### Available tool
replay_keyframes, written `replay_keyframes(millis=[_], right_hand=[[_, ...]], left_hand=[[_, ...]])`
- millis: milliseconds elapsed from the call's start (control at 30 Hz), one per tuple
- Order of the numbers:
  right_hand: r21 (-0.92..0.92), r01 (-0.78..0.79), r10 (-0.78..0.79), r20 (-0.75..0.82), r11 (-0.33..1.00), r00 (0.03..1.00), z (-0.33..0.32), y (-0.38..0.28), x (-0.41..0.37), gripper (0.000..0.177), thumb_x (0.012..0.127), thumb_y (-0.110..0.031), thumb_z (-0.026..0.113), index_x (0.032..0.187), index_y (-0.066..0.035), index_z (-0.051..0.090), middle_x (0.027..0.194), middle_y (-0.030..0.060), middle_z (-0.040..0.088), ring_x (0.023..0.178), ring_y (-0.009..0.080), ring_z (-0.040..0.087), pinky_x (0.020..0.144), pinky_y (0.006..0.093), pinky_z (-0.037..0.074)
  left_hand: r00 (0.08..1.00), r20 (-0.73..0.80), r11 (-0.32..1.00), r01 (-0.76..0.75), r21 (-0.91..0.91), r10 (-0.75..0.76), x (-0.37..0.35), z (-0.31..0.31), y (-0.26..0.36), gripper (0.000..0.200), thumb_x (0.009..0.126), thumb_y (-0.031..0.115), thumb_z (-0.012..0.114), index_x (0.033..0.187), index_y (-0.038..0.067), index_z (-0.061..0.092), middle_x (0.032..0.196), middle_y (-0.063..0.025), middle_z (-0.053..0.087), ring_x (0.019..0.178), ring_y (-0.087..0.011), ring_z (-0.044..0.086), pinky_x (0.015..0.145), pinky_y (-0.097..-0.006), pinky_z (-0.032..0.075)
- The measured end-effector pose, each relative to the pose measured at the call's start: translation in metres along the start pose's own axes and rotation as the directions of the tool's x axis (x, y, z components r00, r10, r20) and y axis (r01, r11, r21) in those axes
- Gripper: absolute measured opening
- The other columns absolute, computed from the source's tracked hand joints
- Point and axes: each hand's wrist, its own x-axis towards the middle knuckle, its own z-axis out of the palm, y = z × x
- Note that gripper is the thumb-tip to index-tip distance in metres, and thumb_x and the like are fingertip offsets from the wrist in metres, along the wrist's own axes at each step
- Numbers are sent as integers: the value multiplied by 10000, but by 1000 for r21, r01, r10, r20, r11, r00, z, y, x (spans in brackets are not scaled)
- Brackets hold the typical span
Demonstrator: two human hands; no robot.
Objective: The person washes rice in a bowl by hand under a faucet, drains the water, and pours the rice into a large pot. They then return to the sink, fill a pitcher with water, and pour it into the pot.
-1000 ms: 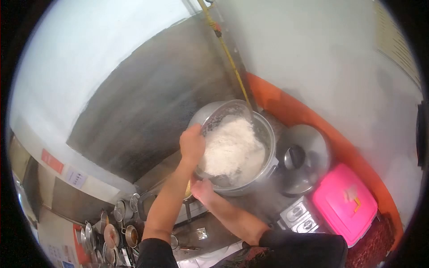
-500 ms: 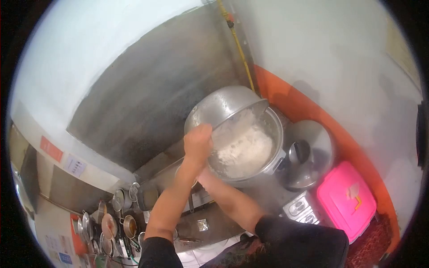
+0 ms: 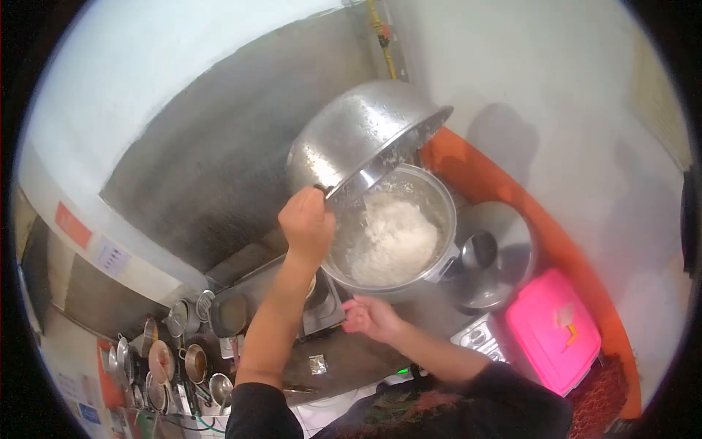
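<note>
My left hand [image 3: 307, 225] is closed on the rim or handle of a large metal bowl [image 3: 365, 135], which is tilted with its mouth facing down to the right. Bits of white food cling to its inner edge. Below it stands a big metal pot [image 3: 447, 245] holding a heap of white rice [image 3: 398, 238]. My right hand [image 3: 371, 319], fingers curled, is low in front of the pot by the corner of the stove [image 3: 322, 316]. Whatever its fingertips touch there is too small to make out.
A round metal lid [image 3: 504, 234] lies right of the pot, beside a pink plastic box [image 3: 552, 329] and a metal tray [image 3: 479, 338]. Several pans and strainers [image 3: 161, 360] hang or stand at lower left. A yellow gas pipe [image 3: 380, 33] runs down the wall.
The bowl has risen up and away from the pot, uncovering more rice. My right hand has left its place by my left wrist and moved down right toward the stove's corner.
</note>
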Motion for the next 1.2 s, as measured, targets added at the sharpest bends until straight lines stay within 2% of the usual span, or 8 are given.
replay_keyframes(millis=[200, 467, 633, 867, 967, 1033, 1100, 1200], right_hand=[[-91, -26, 11, -165, 995, 986, -59, -12, -81, 285, 918, -243, 488, 1045, 0, 564, 632, 44, 588, 682, 239, 642, 651, 382, 545], [-261, 226, -291, -244, 938, 925, -118, -50, -136, 304, 904, -254, 487, 1014, 16, 572, 627, 62, 587, 617, 238, 633, 598, 389, 543], [36, 267, -260, -140, 963, 955, -125, -81, -130, 286, 906, -246, 478, 1005, 4, 574, 605, 46, 574, 584, 230, 632, 584, 388, 547], [-227, 323, -368, -197, 919, 909, -76, -104, -129, 215, 894, -195, 524, 965, -9, 605, 654, 55, 605, 591, 218, 635, 608, 383, 541], [-546, 417, -607, -227, 727, 761, -44, -133, -102, 160, 896, -125, 525, 946, -8, 622, 739, 67, 640, 686, 208, 647, 682, 355, 528], [-878, 478, -825, 286, -22, 488, -6, -167, -79, 123, 860, -60, 534, 911, -10, 635, 837, 82, 655, 831, 228, 638, 772, 340, 496], [-650, 556, -666, 715, -518, 214, 43, -201, -50, 115, 806, -41, 550, 877, -13, 637, 921, 104, 648, 936, 271, 604, 827, 350, 471], [-254, 589, -201, 967, -768, 154, 105, -246, -13, 166, 753, -51, 568, 901, -33, 640, 975, 124, 634, 950, 313, 583, 822, 399, 472]], left_hand=[[939, -40, 933, 343, 107, -341, -82, 33, 5, 118, 634, -23, 528, 632, 28, 422, 605, -195, 452, 548, -406, 481, 494, -457, 372], [889, 25, 869, 440, 228, -457, -155, 66, -11, 77, 688, 26, 540, 689, 16, 463, 647, -201, 502, 613, -417, 516, 556, -478, 398], [888, -15, 872, 455, 178, -460, -143, 67, -7, 76, 692, 14, 539, 691, 14, 463, 652, -206, 505, 619, -422, 522, 555, -475, 405], [863, 7, 837, 489, 246, -505, -164, 60, -4, 94, 681, -9, 536, 672, 22, 447, 639, -202, 489, 611, -416, 518, 542, -470, 397], [876, -12, 850, 472, 233, -483, -144, 60, 4, 111, 679, -15, 533, 658, 23, 431, 626, -199, 476, 606, -414, 513, 537, -468, 390], [880, -29, 859, 471, 200, -475, -124, 53, 6, 122, 679, -21, 529, 650, 21, 418, 614, -197, 464, 596, -412, 505, 533, -464, 384], [876, -66, 862, 482, 158, -478, -101, 48, 11, 135, 679, -28, 523, 640, 17, 402, 599, -194, 449, 581, -409, 492, 528, -459, 377], [829, 10, 816, 548, 185, -559, -70, 38, 24, 60, 708, -20, 515, 674, -4, 469, 642, -206, 511, 620, -409, 526, 560, -441, 410]])
